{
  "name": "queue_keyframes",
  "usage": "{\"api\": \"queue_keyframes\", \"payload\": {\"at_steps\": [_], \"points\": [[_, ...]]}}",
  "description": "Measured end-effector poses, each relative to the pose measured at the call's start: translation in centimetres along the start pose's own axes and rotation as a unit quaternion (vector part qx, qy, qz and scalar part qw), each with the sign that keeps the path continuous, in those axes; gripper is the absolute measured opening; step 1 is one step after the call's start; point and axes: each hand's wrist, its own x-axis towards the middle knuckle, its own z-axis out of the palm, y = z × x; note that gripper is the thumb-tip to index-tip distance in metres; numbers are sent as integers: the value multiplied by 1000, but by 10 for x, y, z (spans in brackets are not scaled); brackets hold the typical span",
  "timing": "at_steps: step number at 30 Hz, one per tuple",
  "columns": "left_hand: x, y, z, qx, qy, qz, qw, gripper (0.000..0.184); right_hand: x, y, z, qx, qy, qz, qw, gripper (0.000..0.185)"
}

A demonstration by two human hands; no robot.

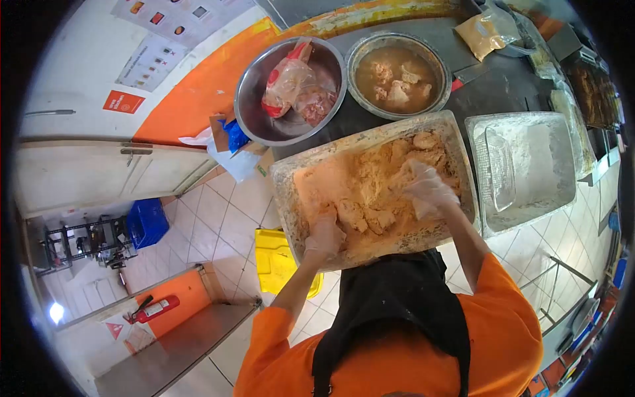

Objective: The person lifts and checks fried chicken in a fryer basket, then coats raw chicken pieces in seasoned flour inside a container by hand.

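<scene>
2 gloved hands wrist-close in the breading

So I'm standing here watching someone work a big tray (462, 169) of crumbly coating (370, 173). The coated pieces (354, 215) lie in it, a few clumped between the hands, others toward the far right corner. Looks to me like the coating step, pieces being worked through the powder. I'd say the next move calls for loose fingers and a gentle turn, so the crust doesn't knock off.

The left hand (324, 236) is at the tray's near left, fingertips down in the powder; can't tell if they're closed on anything. The right hand (428, 188) is at the right, fingers bent downward, and I can't tell whether it's gripping a piece.

Headcount: 2 trays, the other tray (546, 159) just to the right with 1 wire basket (501, 169) inside. 2 round bowls beyond: the left bowl (261, 73) has pinkish stuff in clear plastic (291, 79) (1 bag or 2, no idea), and the right bowl (354, 86) has at least 3 chunks (398, 92) in murky liquid. 1 packet (488, 33) of tan powder on the dark surface (493, 92). Coated pieces? At least 4, but the powder hides the real number.
</scene>
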Motion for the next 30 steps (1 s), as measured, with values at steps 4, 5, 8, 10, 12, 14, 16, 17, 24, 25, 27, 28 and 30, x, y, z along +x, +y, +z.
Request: {"api": "queue_keyframes", "payload": {"at_steps": [4, 5, 8, 10, 12, 14, 16, 17, 24, 25, 27, 28, 30], "points": [[-13, -16, -30, -179, 61, 88, 978, 32, 14, -36, -64, 108, 196, -102, 969, 49], [-8, -35, -27, -104, 117, 164, 974, 33, 65, -20, -69, 54, 263, -126, 955, 49], [3, -15, -66, -389, 56, 65, 917, 31, 110, -68, -125, 50, 325, -79, 941, 45], [17, 10, -103, -489, 30, 11, 872, 31, 180, -65, -138, 35, 347, -92, 933, 37], [42, 40, -136, -386, 99, 90, 913, 30, 251, -48, -151, 9, 318, -145, 937, 30], [64, 87, -179, -309, 152, 162, 925, 29, 261, -52, -162, -42, 276, -148, 949, 24], [107, 120, -201, -289, 151, 183, 927, 29, 257, -55, -161, 75, 300, -186, 933, 23], [139, 129, -202, -302, 131, 170, 929, 29, 248, -56, -158, 128, 307, -202, 921, 23], [338, 172, -182, 23, 162, 131, 978, 31, 117, -64, -138, 152, 359, -178, 904, 26], [344, 175, -184, 69, 135, 112, 982, 32, 105, -53, -134, 141, 343, -174, 912, 27], [333, 181, -184, 57, 133, 100, 984, 36, 75, -37, -128, 155, 299, -137, 932, 27], [320, 186, -186, -2, 158, 111, 981, 39, 54, -33, -126, 181, 270, -103, 940, 27], [283, 175, -173, -233, 263, 184, 918, 40, 39, 1, -96, 175, 245, -133, 944, 25]]}}
